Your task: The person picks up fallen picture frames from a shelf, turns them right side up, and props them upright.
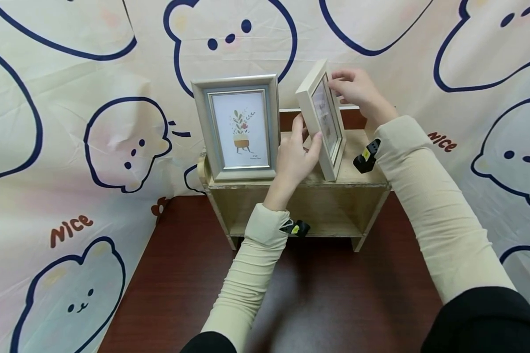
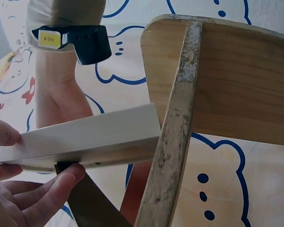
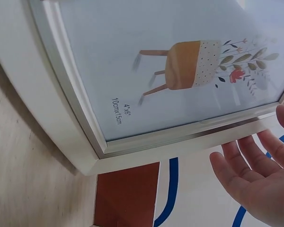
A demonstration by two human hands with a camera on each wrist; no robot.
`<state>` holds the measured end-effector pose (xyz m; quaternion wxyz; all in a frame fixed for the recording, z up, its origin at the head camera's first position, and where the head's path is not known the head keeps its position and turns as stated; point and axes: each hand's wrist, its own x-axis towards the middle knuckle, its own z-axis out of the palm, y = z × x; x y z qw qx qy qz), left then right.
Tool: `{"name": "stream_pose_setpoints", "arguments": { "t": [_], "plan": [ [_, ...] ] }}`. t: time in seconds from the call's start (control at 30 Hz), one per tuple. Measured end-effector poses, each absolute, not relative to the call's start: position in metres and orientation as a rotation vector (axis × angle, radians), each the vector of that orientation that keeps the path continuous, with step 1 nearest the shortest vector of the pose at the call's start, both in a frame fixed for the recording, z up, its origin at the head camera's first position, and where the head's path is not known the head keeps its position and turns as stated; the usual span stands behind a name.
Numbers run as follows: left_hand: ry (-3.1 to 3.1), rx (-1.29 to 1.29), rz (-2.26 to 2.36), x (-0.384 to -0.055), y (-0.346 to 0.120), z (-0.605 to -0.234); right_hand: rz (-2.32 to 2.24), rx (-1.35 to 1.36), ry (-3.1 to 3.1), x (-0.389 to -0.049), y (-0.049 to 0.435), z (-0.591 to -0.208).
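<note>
A cream picture frame (image 1: pixel 324 120) stands turned sideways on the right part of a small wooden shelf (image 1: pixel 349 171). Its print of a potted plant (image 3: pixel 194 66) shows in the right wrist view. My left hand (image 1: pixel 297 157) grips the left edge, and in the left wrist view its fingers (image 2: pixel 61 187) lie by the dark stand leg (image 2: pixel 92 198) behind the frame. At the far upper edge my right hand (image 1: pixel 357 93) holds the frame between thumb and fingers (image 3: pixel 246 158). To the left, a second silver-beige picture frame (image 1: pixel 240 128) faces forward, untouched.
The shelf has a lower compartment (image 1: pixel 291 211) and stands on a dark red-brown table (image 1: pixel 335 294). Behind it hangs a pale cloth (image 1: pixel 229 63) with cartoon bears. Black wrist cameras (image 1: pixel 366 156) sit on both sleeves.
</note>
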<state>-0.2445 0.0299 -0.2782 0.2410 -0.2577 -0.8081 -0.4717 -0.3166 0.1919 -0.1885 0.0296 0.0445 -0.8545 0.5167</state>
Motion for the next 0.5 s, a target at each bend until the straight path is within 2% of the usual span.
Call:
{"name": "stream_pose_setpoints", "arguments": {
  "t": [0.5],
  "plan": [
    [-2.189, -0.741, -1.351, -0.2495, 0.0290, -0.2784, 1.681, 0.027, -2.533, -0.3153, 0.2022, -0.1927]
  ]
}}
